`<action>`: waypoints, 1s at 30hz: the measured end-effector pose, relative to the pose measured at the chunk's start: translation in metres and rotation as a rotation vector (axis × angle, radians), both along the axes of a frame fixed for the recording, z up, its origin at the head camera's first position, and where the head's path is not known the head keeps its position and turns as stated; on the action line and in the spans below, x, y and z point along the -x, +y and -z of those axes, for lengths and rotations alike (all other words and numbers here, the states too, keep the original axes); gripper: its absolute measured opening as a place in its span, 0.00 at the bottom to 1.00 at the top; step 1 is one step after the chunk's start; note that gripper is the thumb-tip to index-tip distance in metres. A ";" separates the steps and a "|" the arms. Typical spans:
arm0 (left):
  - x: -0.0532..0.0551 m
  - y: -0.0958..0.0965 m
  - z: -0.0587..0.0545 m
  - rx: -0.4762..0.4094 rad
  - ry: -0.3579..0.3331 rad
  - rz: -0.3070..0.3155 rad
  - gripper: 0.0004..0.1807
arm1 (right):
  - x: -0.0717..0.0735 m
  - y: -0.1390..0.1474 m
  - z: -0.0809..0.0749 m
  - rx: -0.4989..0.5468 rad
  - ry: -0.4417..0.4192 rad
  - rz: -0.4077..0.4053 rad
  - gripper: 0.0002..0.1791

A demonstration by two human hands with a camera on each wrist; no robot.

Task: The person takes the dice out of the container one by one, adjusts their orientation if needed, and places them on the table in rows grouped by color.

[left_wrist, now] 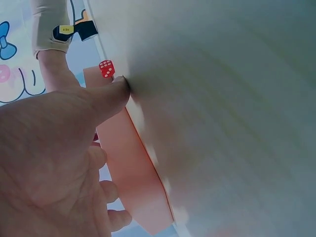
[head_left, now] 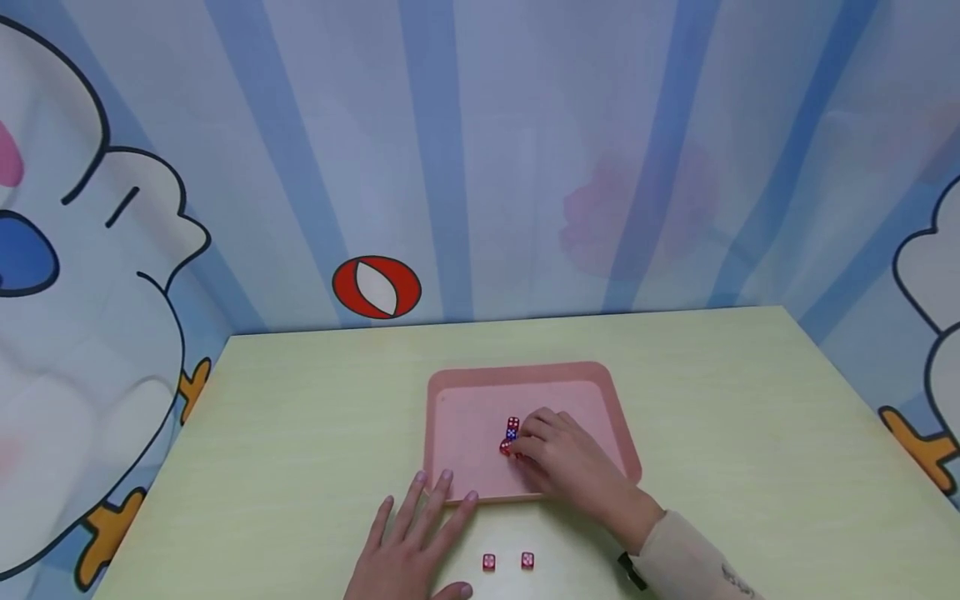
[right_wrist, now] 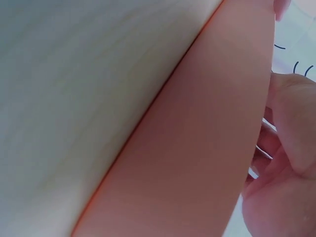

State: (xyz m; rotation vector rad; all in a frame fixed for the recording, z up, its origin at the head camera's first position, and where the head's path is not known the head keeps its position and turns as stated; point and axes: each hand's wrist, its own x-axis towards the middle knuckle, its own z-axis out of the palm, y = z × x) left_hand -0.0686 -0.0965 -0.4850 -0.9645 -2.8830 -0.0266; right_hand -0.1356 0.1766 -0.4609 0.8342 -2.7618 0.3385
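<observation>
My right hand (head_left: 558,454) reaches over the pink tray (head_left: 622,417), its thumb and curled fingers at a small cluster of dice. A red die (head_left: 513,422) lies at the far end, a blue die (head_left: 512,434) right in front of it. The nearer red die (head_left: 505,447) is at my thumb tip, and my fingers partly cover this end of the cluster. My left hand (head_left: 412,546) is spread flat, fingertips at the tray's front left rim. Its thumb points toward a red die (left_wrist: 106,68) on the table. The right wrist view shows the tray's outer wall hiding my fingertips.
Two red dice sit on the table in front of the tray, one on the left (head_left: 489,562) and one on the right (head_left: 528,561). The pale table (head_left: 315,417) meets a blue striped backdrop (head_left: 525,167) with cartoon figures at its back and sides.
</observation>
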 end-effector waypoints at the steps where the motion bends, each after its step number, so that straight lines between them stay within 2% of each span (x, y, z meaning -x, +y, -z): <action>1: 0.000 0.000 0.000 -0.002 0.006 -0.001 0.47 | -0.001 0.000 0.000 0.011 0.007 -0.005 0.09; 4: 0.000 0.001 0.000 0.000 0.009 -0.002 0.47 | -0.003 0.001 -0.002 0.042 0.038 -0.024 0.09; 9: 0.000 0.000 -0.003 -0.004 -0.030 -0.002 0.47 | -0.010 0.004 -0.002 0.079 0.077 -0.041 0.10; 19: 0.000 0.002 -0.003 -0.023 -0.096 -0.010 0.47 | -0.023 0.013 0.001 0.167 0.215 -0.088 0.11; 30: -0.001 0.002 -0.002 -0.042 -0.083 -0.013 0.47 | -0.044 0.021 0.000 0.156 0.204 -0.039 0.14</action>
